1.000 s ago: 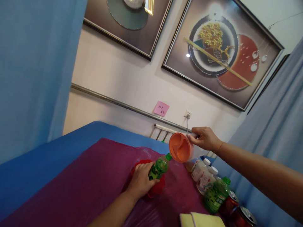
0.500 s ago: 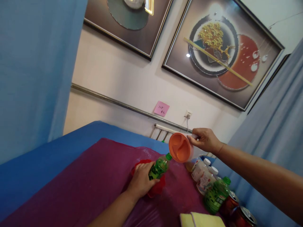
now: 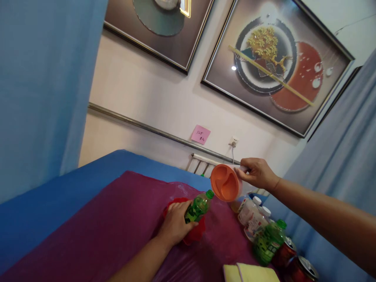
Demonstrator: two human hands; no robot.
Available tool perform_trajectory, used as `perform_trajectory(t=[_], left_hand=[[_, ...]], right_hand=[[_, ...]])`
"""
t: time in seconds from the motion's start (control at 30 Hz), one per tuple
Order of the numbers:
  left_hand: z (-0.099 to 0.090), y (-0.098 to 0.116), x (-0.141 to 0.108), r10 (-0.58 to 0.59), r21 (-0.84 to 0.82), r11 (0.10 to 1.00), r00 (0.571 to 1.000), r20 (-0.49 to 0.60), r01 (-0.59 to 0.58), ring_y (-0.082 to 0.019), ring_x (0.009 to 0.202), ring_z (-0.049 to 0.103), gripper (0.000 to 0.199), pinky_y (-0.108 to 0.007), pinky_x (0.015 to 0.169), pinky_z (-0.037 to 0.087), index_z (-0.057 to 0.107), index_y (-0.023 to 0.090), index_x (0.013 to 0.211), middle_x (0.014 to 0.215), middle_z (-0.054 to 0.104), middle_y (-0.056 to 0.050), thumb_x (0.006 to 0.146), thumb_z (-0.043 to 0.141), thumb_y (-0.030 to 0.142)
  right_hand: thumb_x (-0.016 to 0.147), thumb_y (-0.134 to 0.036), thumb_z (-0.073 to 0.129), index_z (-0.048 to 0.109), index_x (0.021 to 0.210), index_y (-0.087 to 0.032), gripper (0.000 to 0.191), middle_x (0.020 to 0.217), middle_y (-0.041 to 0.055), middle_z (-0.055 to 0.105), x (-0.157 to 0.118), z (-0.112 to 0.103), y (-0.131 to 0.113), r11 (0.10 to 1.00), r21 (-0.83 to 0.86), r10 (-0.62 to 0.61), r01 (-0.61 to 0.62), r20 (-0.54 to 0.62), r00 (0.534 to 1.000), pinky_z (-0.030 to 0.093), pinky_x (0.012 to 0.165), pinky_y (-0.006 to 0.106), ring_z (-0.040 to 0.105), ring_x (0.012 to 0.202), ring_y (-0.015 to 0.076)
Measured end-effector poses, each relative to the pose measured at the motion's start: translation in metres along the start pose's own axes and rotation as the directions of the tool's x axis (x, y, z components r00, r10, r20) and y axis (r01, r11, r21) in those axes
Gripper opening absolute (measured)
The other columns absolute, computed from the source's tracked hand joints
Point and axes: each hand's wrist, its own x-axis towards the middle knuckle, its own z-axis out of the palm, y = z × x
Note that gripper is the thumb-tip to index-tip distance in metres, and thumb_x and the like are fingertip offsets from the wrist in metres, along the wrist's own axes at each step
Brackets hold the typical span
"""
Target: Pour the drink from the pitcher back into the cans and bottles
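Observation:
My left hand (image 3: 175, 222) is wrapped round a small green plastic bottle (image 3: 198, 207) with a green cap, which leans to the right. Beneath that hand, a red scalloped dish (image 3: 195, 233) rests on the dark red plastic sheet (image 3: 117, 223); the hand hides much of it. My right hand (image 3: 257, 173) grips the handle of a whitish plastic pitcher with an orange top (image 3: 225, 182). The pitcher is raised and tilted, so its orange end, with a curved ridge, faces me just above and right of the bottle cap. Cap and pitcher look apart.
Along the right edge stand white-capped bottles (image 3: 255, 223), a larger green bottle (image 3: 268, 243) and red cans (image 3: 302, 269). A folded yellow cloth (image 3: 251, 273) lies at the front. Blue curtains (image 3: 44, 90) hang on both sides. Behind runs a metal rail (image 3: 147, 128) along the wall.
My right hand and the pitcher have shifted very slightly to the right. My left hand and the bottle stay where they were.

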Motion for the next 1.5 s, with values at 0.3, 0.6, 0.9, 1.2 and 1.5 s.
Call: perform_trajectory(t=[0.3,0.6,0.9,1.2,1.5], left_hand=[[0.0,-0.001,0.0,0.023,-0.001,1.0,1.0,-0.019,-0.023,-0.029,0.114,0.062,0.065,-0.043,0.104,0.038,0.062,0.025,0.124,0.119,0.071,-0.006,0.063,0.084,0.029],[0.004,-0.005,0.0,0.028,0.008,1.0,0.999,-0.031,-0.028,-0.029,0.114,0.062,0.066,-0.043,0.104,0.039,0.062,0.024,0.125,0.12,0.071,-0.008,0.064,0.084,0.029],[-0.001,0.001,0.0,0.029,-0.014,0.999,0.999,-0.036,-0.029,-0.029,0.114,0.062,0.066,-0.043,0.104,0.04,0.063,0.025,0.124,0.119,0.072,-0.006,0.062,0.085,0.025],[0.009,-0.014,0.008,-0.069,-0.153,0.987,0.989,-0.134,0.048,-0.028,0.112,0.066,0.061,-0.041,0.098,0.049,0.064,0.024,0.123,0.12,0.071,-0.008,0.064,0.081,0.026],[0.008,-0.012,0.016,-0.152,-0.4,0.911,0.983,-0.103,0.099,-0.025,0.113,0.067,0.064,-0.04,0.098,0.055,0.059,0.018,0.128,0.125,0.07,-0.01,0.067,0.074,0.032]], right_hand=[[0.085,-0.04,0.054,0.04,0.059,-0.022,0.035,0.054,-0.0055,0.04,0.012,-0.003,-0.001,0.999,0.032,0.015,-0.017,0.061,0.998,0.028,0.051,0.023,0.035,0.051,0.0096],[0.085,-0.042,0.053,0.04,0.058,-0.021,0.036,0.053,-0.0052,0.039,0.011,-0.002,0.001,0.999,0.023,0.026,-0.027,0.039,0.999,0.027,0.052,0.022,0.037,0.05,0.0091],[0.085,-0.042,0.056,0.04,0.058,-0.021,0.038,0.053,-0.0056,0.039,0.001,0.004,0.003,0.997,0.07,0.045,-0.046,0.012,0.999,0.026,0.051,0.022,0.036,0.05,0.0087],[0.087,-0.06,0.05,0.032,0.056,-0.023,0.052,0.052,-0.0077,0.026,-0.046,0.056,0.025,0.815,0.236,0.578,-0.529,-0.276,0.768,0.022,0.051,0.025,0.027,0.05,0.0101],[0.09,-0.072,0.038,0.049,0.068,-0.022,0.056,0.062,-0.0025,0.048,-0.132,0.154,0.002,0.414,0.597,0.9,-0.687,-0.154,0.408,0.037,0.056,0.026,0.045,0.06,0.016]])
